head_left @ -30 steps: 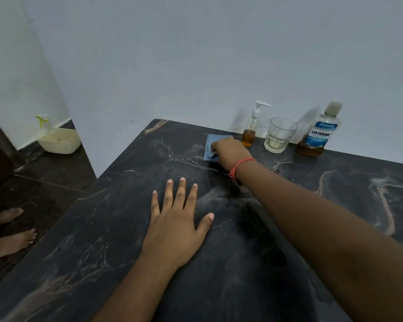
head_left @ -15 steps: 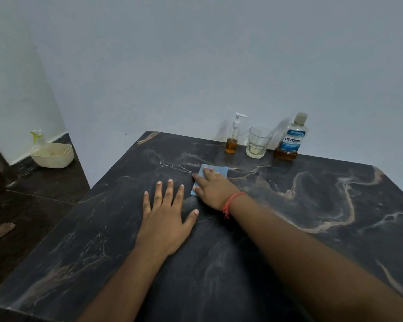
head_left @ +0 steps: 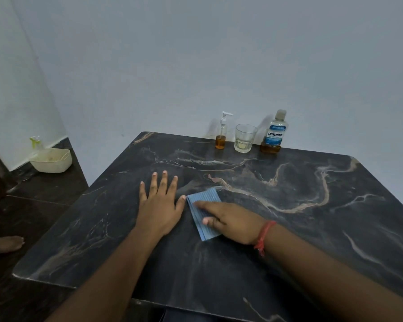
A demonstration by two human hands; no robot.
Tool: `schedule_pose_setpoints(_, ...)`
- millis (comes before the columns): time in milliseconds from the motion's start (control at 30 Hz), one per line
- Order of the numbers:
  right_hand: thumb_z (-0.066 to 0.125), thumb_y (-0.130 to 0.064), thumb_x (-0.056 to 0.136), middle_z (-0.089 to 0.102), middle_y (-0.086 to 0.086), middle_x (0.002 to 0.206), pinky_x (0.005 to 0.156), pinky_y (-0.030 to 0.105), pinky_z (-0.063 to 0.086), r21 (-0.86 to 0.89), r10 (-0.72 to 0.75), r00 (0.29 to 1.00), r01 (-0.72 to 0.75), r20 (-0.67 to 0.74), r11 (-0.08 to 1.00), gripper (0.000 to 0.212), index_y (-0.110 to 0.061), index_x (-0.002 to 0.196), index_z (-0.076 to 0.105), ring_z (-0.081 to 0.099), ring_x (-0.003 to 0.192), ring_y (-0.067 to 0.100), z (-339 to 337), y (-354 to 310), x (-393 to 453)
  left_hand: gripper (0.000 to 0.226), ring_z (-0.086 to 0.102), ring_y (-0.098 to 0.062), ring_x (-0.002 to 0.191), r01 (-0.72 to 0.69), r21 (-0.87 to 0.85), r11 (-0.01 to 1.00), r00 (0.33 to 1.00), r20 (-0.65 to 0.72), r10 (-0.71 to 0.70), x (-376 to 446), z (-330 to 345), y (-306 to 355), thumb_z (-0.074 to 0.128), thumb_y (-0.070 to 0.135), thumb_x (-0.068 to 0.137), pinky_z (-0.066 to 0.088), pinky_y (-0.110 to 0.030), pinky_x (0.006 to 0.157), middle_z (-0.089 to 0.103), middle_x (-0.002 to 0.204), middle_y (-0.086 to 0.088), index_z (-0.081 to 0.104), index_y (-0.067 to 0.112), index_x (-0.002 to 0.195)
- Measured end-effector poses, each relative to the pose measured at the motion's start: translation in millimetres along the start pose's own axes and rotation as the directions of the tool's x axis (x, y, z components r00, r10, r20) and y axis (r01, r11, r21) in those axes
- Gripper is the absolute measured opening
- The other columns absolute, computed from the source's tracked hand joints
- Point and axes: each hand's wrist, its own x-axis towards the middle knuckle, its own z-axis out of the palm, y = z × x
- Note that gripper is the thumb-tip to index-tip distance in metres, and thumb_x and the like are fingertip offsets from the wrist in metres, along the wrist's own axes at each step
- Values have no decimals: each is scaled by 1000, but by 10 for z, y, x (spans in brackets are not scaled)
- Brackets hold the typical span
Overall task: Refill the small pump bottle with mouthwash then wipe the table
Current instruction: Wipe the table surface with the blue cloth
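Note:
A folded blue cloth (head_left: 203, 206) lies on the black marble table (head_left: 312, 228), near its middle. My right hand (head_left: 230, 220) presses flat on the cloth with straight fingers pointing left. My left hand (head_left: 159, 204) rests flat on the table just left of the cloth, fingers spread. At the table's far edge stand the small pump bottle (head_left: 221, 133) with amber liquid in its bottom, a clear glass (head_left: 244, 138), and the mouthwash bottle (head_left: 273, 133) with its cap on.
A cream plastic basket (head_left: 52, 160) with a spray bottle (head_left: 35, 142) behind it sits on the dark floor at the left, by the wall. A bare foot (head_left: 5, 244) shows at the left edge. The wall runs right behind the table.
My right hand has dragged the blue cloth from beside the pump bottle toward me, to the middle of the table. My left hand has stayed flat on the table.

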Motion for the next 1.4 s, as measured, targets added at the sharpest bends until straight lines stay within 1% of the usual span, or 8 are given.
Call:
schedule_pose_setpoints(167,25,-46,105,8,7,166,124,37,6,-300,71,993,-96,-93,949,61,-17,158,13,4,153,23,155,3,179,69,-13,-27,154,14,33,999,1000,7,-14,-115,-37,101,10,58,99,-6,-57,122,-5,169,-4,3,28,161)
schedule_pose_setpoints(400,28,-28,106,17,19,162,124,37,7,-279,149,971,-199,-189,939,55,-12,157,15,14,151,32,207,-150,308,68,-16,-28,154,32,49,998,999,22,-33,-266,-154,33,12,58,100,-6,-58,121,-7,169,-4,4,28,161)
schedule_pose_setpoints(567,18,-62,96,17,20,161,124,39,9,-245,1,997,-21,-80,969,70,-26,156,19,15,150,33,414,-470,-95,68,-18,-29,153,29,21,999,998,49,-30,-321,-154,67,13,58,101,-7,-58,121,-9,169,-4,2,28,161)
schedule_pose_setpoints(733,30,-27,106,19,22,161,123,41,16,-273,107,978,-154,-178,950,54,-8,156,20,19,149,34,277,-385,-199,70,-18,-28,153,23,11,1000,999,48,-23,-391,-115,83,11,60,99,-9,-58,121,-8,169,-4,3,28,161)
schedule_pose_setpoints(900,25,-43,103,28,22,158,123,40,14,-242,-92,987,59,-129,969,63,-5,154,25,25,148,32,629,-712,-355,70,-17,-29,153,18,-6,1000,998,52,-18,-394,-100,111,11,59,99,-7,-59,121,-9,169,-4,2,28,161)
schedule_pose_setpoints(1067,25,-34,108,15,20,162,123,35,9,-257,233,948,-285,-215,923,59,-5,157,10,13,151,28,105,-121,-314,71,-18,-29,153,4,10,1000,999,53,-4,-429,-132,102,6,63,98,-9,-59,121,-9,169,-3,2,30,161)
schedule_pose_setpoints(1233,21,-47,104,16,16,163,124,34,6,-302,-14,996,-12,-84,953,64,-12,157,15,14,151,27,418,-411,-527,71,-20,-28,153,-12,12,1000,995,97,11,-474,-97,182,7,63,97,-11,-58,120,-11,169,-2,1,30,160)
schedule_pose_setpoints(1400,22,-40,106,12,15,164,124,34,9,-300,238,948,-295,-213,907,61,-12,158,6,11,152,25,134,-11,-639,70,-12,-25,154,-41,5,999,974,222,39,-490,-73,247,8,64,98,-7,-56,122,-7,169,-1,4,32,160)
